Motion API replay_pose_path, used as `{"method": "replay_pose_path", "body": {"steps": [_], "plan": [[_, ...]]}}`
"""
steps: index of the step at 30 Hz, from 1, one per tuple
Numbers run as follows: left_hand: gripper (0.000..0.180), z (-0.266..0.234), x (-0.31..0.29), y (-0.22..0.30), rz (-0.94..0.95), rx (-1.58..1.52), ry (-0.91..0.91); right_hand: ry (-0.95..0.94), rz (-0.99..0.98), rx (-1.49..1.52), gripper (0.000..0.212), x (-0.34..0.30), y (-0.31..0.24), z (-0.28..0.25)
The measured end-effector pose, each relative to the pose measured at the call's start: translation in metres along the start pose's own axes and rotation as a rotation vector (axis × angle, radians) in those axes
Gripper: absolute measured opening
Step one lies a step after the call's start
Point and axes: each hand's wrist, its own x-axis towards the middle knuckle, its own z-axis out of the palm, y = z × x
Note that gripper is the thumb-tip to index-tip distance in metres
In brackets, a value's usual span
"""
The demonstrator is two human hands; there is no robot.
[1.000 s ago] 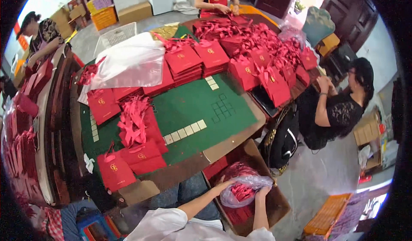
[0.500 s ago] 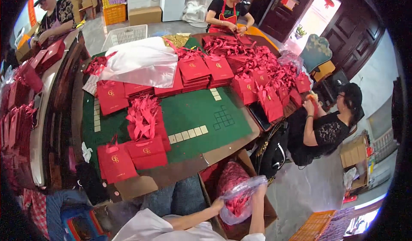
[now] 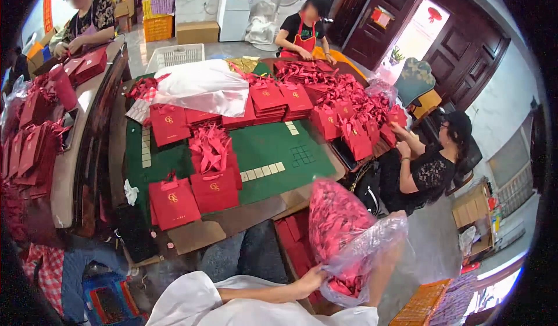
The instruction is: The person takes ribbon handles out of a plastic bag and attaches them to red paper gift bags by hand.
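Note:
A clear plastic bag (image 3: 340, 212) packed with small red pieces is lifted and tilted in front of me, over an open cardboard box at the table's near edge. My left hand (image 3: 314, 278) is closed on the near side of the bag, by its loose film. My right hand (image 3: 396, 220) grips the film on the bag's right side; its fingers are partly hidden and blurred by the plastic. Inside the box, partly covered by the bag, lie red paper bags (image 3: 290, 233).
On the green tabletop (image 3: 261, 140) stand stacked red gift bags (image 3: 174, 201), a bunch of red ribbons (image 3: 210, 151) and a white sheet (image 3: 203, 85). Co-workers sit at the right (image 3: 436, 163) and far side (image 3: 305, 32); another person (image 3: 87, 21) works at the left table. An orange crate (image 3: 421, 303) stands lower right.
The plastic bag has risen out of the box and tilted, with both my hands on it. My right hand has moved up and right. The co-worker at the right now reaches toward the red bags.

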Motion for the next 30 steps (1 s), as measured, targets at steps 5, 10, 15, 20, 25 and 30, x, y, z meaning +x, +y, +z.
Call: {"method": "replay_pose_path", "body": {"steps": [5, 10, 15, 20, 25, 30], "plan": [[0.039, -0.002, -0.006, 0.015, 0.172, -0.029, -0.048, 0.036, 0.077, 0.314, 0.014, 0.005, -0.064, 0.029], [0.032, -0.024, 0.049, 0.053, 0.346, -0.013, -0.073, -0.07, -0.379, -0.106, 0.014, 0.033, -0.096, 0.086], [0.026, -0.047, 0.1, 0.101, 0.439, 0.005, 0.025, -0.228, -0.337, 0.0, 0.017, 0.073, -0.072, 0.139], [0.026, -0.138, 0.177, 0.089, 0.433, 0.174, 0.088, -0.409, -0.019, -0.025, 0.04, 0.065, 0.012, 0.216], [0.043, -0.122, 0.156, 0.111, 0.394, -0.536, 0.131, -0.788, -0.449, -0.067, 0.037, 0.057, 0.045, 0.248], [0.046, -0.158, 0.171, 0.1, 0.733, 0.118, 0.109, -0.706, -0.594, -0.392, 0.047, 0.047, 0.01, 0.225]]}}
